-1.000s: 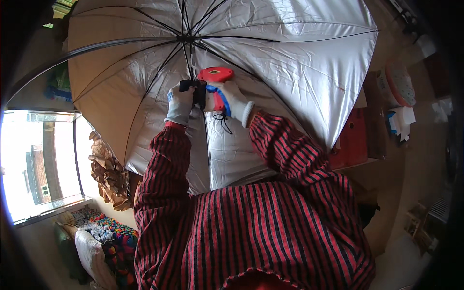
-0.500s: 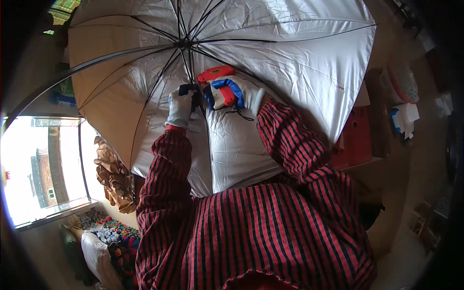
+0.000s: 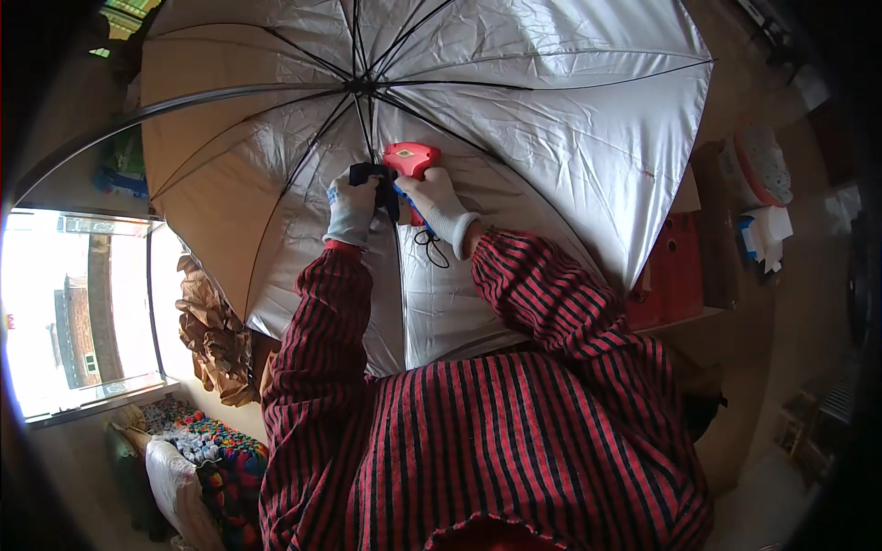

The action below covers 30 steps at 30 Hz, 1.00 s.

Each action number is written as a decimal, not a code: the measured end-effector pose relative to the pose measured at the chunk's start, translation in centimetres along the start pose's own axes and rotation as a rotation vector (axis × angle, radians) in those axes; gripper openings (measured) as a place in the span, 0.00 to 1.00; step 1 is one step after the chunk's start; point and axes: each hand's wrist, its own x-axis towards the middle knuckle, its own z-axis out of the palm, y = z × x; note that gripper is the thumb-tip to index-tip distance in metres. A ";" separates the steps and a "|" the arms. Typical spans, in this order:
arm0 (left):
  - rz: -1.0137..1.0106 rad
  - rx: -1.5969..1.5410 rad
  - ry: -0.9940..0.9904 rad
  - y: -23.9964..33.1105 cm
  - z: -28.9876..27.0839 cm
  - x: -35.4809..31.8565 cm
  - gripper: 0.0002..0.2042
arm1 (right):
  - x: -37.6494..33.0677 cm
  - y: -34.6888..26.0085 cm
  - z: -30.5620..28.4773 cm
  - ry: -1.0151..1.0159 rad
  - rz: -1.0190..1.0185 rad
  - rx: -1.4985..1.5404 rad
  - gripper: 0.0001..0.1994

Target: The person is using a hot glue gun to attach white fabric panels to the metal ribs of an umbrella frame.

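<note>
A large open umbrella (image 3: 514, 156) with a silver lining lies spread before me, its inside toward me and its dark ribs meeting at a black hub (image 3: 361, 87). Below that hub, my gloved left hand (image 3: 352, 204) pinches a small black piece of cloth (image 3: 369, 177). My gloved right hand (image 3: 435, 202) is closed around a red and blue handheld tool (image 3: 411, 160). A black cord loop (image 3: 432, 248) dangles under it. The tool's front end meets the black cloth between my hands, and the exact contact is hidden.
The umbrella's curved shaft (image 3: 175, 110) reaches out to the left. Crumpled brown paper (image 3: 209, 335) sits by the bright window (image 3: 78, 312). Colourful knitted material (image 3: 234, 459) lies at lower left. A red box (image 3: 669, 275) stands right of the canopy, near a white and blue packet (image 3: 767, 234).
My right hand has turned the tool upright and brought it left against the black cloth. The left hand and umbrella have shifted slightly in view.
</note>
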 end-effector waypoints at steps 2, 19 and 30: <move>-0.011 0.025 -0.004 0.0 0.1 0.0 0.09 | 0.0 0.1 0.2 0.023 0.012 -0.054 0.10; -0.021 -0.080 -0.012 -2.3 0.5 0.6 0.09 | 1.1 4.7 0.3 -0.061 0.180 0.636 0.10; 0.001 0.012 -0.014 -3.1 -0.5 0.9 0.08 | 1.3 4.0 -1.5 -0.600 0.212 0.882 0.09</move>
